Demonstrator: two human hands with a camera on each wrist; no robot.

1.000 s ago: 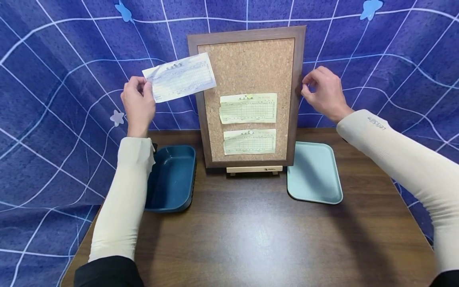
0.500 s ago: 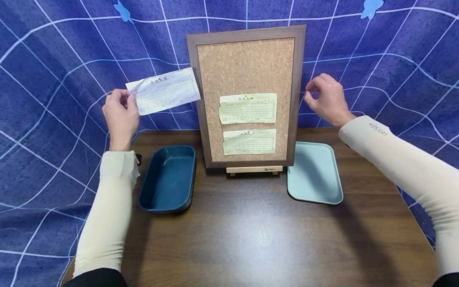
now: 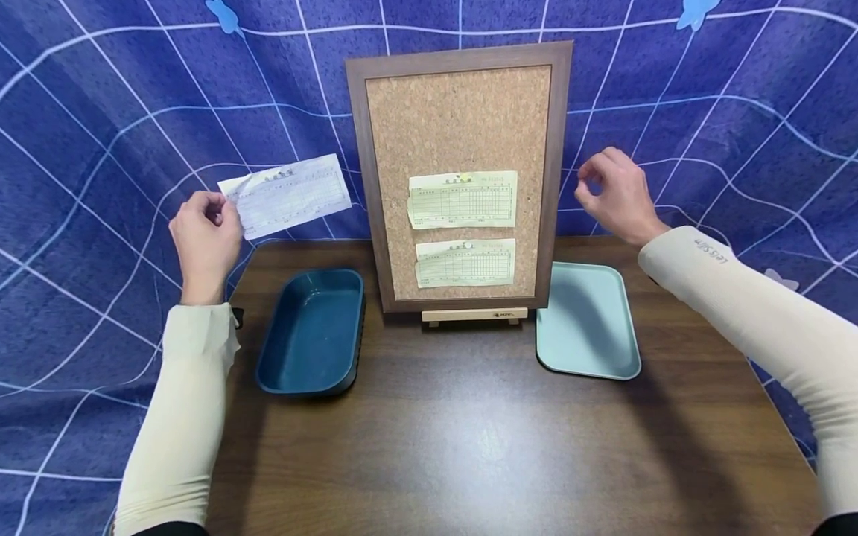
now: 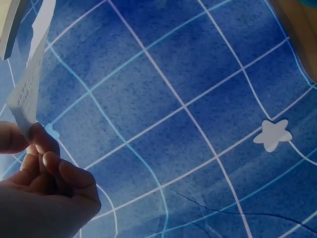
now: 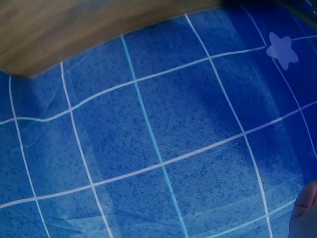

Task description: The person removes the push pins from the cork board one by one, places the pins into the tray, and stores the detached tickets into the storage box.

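At the left of the head view, my left hand (image 3: 206,242) pinches a white printed receipt slip (image 3: 291,197) by its left end, holding it up in the air above the dark blue bin. The left wrist view shows the slip (image 4: 28,94) nearly edge-on between thumb and fingers. My right hand (image 3: 620,190) is raised to the right of the cork board (image 3: 459,119), thumb and index fingertips together; I cannot tell whether something tiny is between them. Two pale green receipt slips hang on the board, an upper one (image 3: 462,205) and a lower one (image 3: 465,268), each with a pin at its top.
Below the left hand stands a deep dark blue bin (image 3: 264,376) on the brown wooden table (image 3: 456,447). A shallow light green tray (image 3: 606,335) lies at the right. The framed board leans on a small wooden stand (image 3: 474,315), before a blue gridded curtain (image 3: 134,82).
My left hand has carried the white slip down and to the left, off the board's edge toward above the bin. The right hand has drifted slightly right and down, its fingertips still together.
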